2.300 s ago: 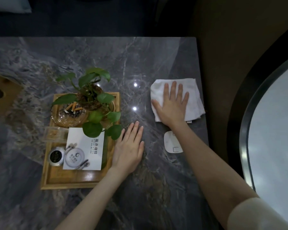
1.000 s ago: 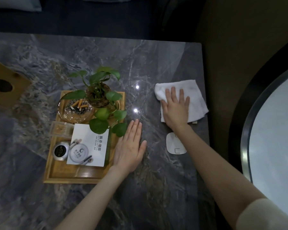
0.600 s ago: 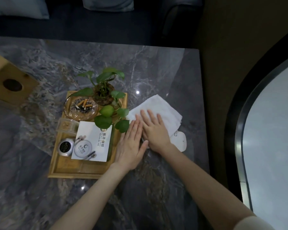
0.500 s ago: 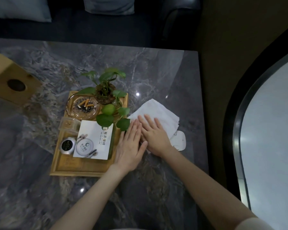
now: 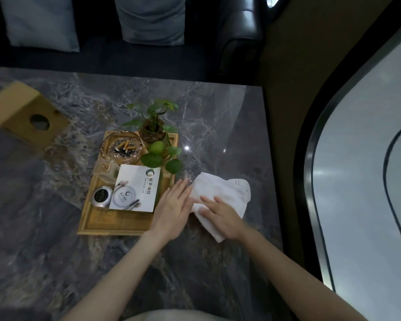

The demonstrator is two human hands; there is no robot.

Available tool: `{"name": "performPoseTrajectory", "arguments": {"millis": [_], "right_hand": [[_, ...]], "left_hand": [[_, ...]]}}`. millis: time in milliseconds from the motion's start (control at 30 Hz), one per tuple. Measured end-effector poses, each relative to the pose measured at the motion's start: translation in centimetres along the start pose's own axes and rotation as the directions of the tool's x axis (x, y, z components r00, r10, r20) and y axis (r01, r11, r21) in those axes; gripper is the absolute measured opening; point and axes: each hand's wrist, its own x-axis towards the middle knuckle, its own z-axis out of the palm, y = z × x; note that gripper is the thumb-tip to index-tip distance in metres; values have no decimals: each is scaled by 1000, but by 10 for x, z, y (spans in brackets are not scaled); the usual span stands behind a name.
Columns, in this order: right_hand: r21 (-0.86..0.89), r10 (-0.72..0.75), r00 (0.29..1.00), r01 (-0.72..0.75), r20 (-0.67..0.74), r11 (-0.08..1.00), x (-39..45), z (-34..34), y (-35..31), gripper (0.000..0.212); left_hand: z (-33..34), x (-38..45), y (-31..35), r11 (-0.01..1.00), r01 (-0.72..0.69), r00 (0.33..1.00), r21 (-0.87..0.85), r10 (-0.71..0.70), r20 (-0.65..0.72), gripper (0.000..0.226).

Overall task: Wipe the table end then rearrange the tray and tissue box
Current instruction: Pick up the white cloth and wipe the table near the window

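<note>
On the grey marble table (image 5: 213, 117), a white cloth (image 5: 227, 189) lies crumpled near the right end. My right hand (image 5: 220, 216) presses flat on the cloth's near part, fingers pointing left. My left hand (image 5: 171, 209) rests flat and open on the table, touching the right rim of the wooden tray (image 5: 97, 230). The tray carries a potted plant (image 5: 154, 130), a glass ashtray (image 5: 123, 147) with cigarette butts, a white card (image 5: 137, 188) and a small round tin (image 5: 101, 196). A wooden tissue box (image 5: 26, 112) sits at the far left.
The table's right edge (image 5: 272, 181) runs just past the cloth, with brown floor beyond it. A dark-rimmed pale curved surface (image 5: 361, 181) fills the right side. A dark sofa with grey cushions (image 5: 148, 19) stands behind the table's far edge.
My right hand has dragged the cloth from the table's right end leftward towards the tray, then nearer to me. The left hand stayed beside the tray. The white flat item is now covered.
</note>
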Motion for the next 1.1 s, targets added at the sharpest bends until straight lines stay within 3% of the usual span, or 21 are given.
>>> {"name": "performPoseTrajectory", "arguments": {"millis": [67,100,167,233,300,333,433,533,567,633,700,733,833,900,1000,1100], "right_hand": [[331,141,989,-118,-47,936,-7,-5,-4,37],[511,224,972,-159,-67,845,-11,-7,-6,33],[773,434,900,-242,-47,586,-20,-15,-9,29],[926,540,839,-251,63,283,-25,-23,-8,41],[977,491,861,-196,131,84,-32,-32,-15,50],[988,435,891,-155,131,19,-38,-37,-22,43],[990,303,952,5,39,-143,-52,-43,-51,32],[976,336,939,141,-79,-165,-51,-34,-79,17],[978,364,928,141,-76,-155,-50,-30,-94,20],[965,356,934,109,-19,-236,-43,-18,-118,30],[941,304,952,80,25,-330,-39,-10,-140,41],[933,258,966,81,13,-350,-34,-3,-150,45],[937,201,979,31,42,-348,-21,17,-176,36],[958,212,976,11,53,-287,-10,28,-189,31],[993,203,977,-46,67,-107,8,46,-209,39],[996,227,972,-75,63,45,28,68,-233,31]], "left_hand": [[-4,-5,4,996,23,999,-88,-25,-21,69],[-5,-7,5,987,45,998,-157,-50,-31,60],[-9,-13,8,932,123,989,-340,-143,-32,49],[-14,-18,12,834,203,969,-513,-246,-15,47],[-20,-21,15,758,269,948,-594,-317,24,44],[-22,-22,15,719,295,939,-629,-339,53,42],[-30,-27,12,524,360,916,-772,-353,188,43],[-44,-33,13,242,366,902,-898,-328,280,42],[-50,-36,12,98,335,900,-937,-328,288,41],[-63,-43,4,-144,245,918,-959,-284,278,43],[-74,-53,-5,-288,208,926,-935,-249,283,46],[-82,-59,-15,-314,204,925,-927,-248,288,46],[-106,-78,-51,-337,242,912,-910,-242,332,48],[-127,-91,-75,-302,269,913,-914,-222,342,47],[-160,-108,-109,-127,248,933,-960,-234,272,39],[-189,-118,-141,20,214,934,-977,-296,199,32]]}}
